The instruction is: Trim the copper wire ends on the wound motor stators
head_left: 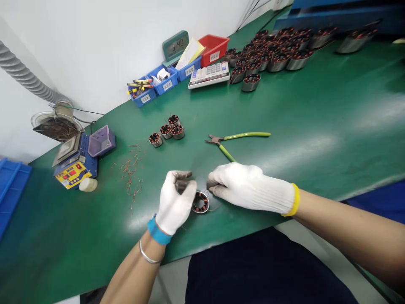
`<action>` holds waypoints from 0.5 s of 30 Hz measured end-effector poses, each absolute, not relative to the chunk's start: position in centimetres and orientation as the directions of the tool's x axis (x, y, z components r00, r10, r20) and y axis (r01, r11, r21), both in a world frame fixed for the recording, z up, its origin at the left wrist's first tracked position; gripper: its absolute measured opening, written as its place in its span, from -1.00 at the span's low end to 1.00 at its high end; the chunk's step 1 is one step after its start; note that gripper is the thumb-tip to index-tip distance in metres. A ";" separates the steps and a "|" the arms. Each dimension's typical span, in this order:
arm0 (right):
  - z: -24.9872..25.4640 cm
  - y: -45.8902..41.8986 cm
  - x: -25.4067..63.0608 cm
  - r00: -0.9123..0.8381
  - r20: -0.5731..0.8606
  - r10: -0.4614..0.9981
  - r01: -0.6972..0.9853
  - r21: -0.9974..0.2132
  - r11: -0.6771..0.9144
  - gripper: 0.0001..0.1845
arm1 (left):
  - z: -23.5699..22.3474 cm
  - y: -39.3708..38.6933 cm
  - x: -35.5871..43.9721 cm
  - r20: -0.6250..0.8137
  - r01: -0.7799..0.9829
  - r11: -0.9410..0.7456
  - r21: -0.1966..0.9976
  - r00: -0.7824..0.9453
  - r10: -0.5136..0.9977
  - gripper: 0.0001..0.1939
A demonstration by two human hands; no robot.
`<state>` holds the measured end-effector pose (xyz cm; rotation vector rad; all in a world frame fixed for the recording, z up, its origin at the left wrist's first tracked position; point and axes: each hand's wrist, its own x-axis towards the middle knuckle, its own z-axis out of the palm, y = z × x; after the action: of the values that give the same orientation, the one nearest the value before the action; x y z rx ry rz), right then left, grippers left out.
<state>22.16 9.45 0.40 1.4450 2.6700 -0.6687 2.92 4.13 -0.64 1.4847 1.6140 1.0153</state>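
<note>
A small motor stator (205,209), a metal ring with copper windings, sits on the green bench between my hands. My left hand (177,202), in a white glove with darkened fingertips, curls against the stator's left side and hides part of its rim. Thin wires stick out from the ring's right side. There my right hand (240,185), gloved in white with a yellow cuff, has its fingertips pinched together on a wire end. Just beyond that hand lie diagonal cutters (247,135) with green handles, jaws apart.
Several stators (165,131) stand further back, beside scattered copper wire scraps (129,171). Many larger stators (278,57) crowd the back right. Along the wall are a calculator (210,74), blue bins (166,84), a red bin (213,48) and a clock (175,45). A yellow-fronted device (72,175) stands left.
</note>
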 end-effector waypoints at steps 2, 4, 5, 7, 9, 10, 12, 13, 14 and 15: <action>0.6 9.6 22.1 -0.554 -0.262 0.790 0.811 -0.385 0.441 -0.73 | 0.1 3.7 2.8 -0.040 0.520 0.055 0.852 -0.040 0.998 -0.50; 0.8 9.8 21.9 -0.529 -0.292 0.796 0.824 -0.399 0.401 -0.72 | 0.7 3.2 2.7 -0.093 0.673 0.062 0.737 0.010 0.996 -0.32; 0.9 10.0 21.6 -0.519 -0.289 0.805 0.832 -0.389 0.396 -0.71 | 0.8 3.1 2.7 -0.115 0.745 0.055 0.664 0.029 0.993 -0.36; 1.0 10.3 21.0 -0.509 -0.252 0.823 0.842 -0.346 0.414 -0.68 | 0.9 3.1 2.7 -0.134 0.836 0.007 0.549 0.079 0.988 -0.56; 0.9 10.4 20.4 -0.511 -0.212 0.833 0.846 -0.296 0.443 -0.65 | 0.7 3.3 2.8 -0.120 0.862 -0.062 0.503 0.141 0.983 -0.70; 0.9 10.4 20.2 -0.509 -0.204 0.836 0.850 -0.274 0.451 -0.64 | 0.5 3.4 2.8 -0.107 0.862 -0.089 0.499 0.163 0.981 -0.71; 0.5 10.0 20.4 -0.503 -0.198 0.841 0.860 -0.211 0.465 -0.62 | 0.3 3.6 2.8 -0.080 0.861 -0.105 0.497 0.166 0.983 -0.72; 0.3 9.6 20.8 -0.502 -0.194 0.843 0.863 -0.172 0.474 -0.63 | 0.2 3.6 2.7 -0.070 0.863 -0.101 0.496 0.155 0.985 -0.72; -0.1 9.1 21.4 -0.501 -0.190 0.844 0.865 -0.141 0.482 -0.64 | 0.1 3.5 2.6 -0.061 0.864 -0.097 0.495 0.146 0.987 -0.72; -0.4 8.6 22.1 -0.507 -0.183 0.842 0.861 -0.146 0.487 -0.66 | 0.0 3.5 2.6 -0.051 0.865 -0.094 0.493 0.136 0.989 -0.72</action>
<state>22.11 8.58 -0.41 1.5118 2.6328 -0.3352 2.60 3.46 0.01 2.0152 1.7810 0.4156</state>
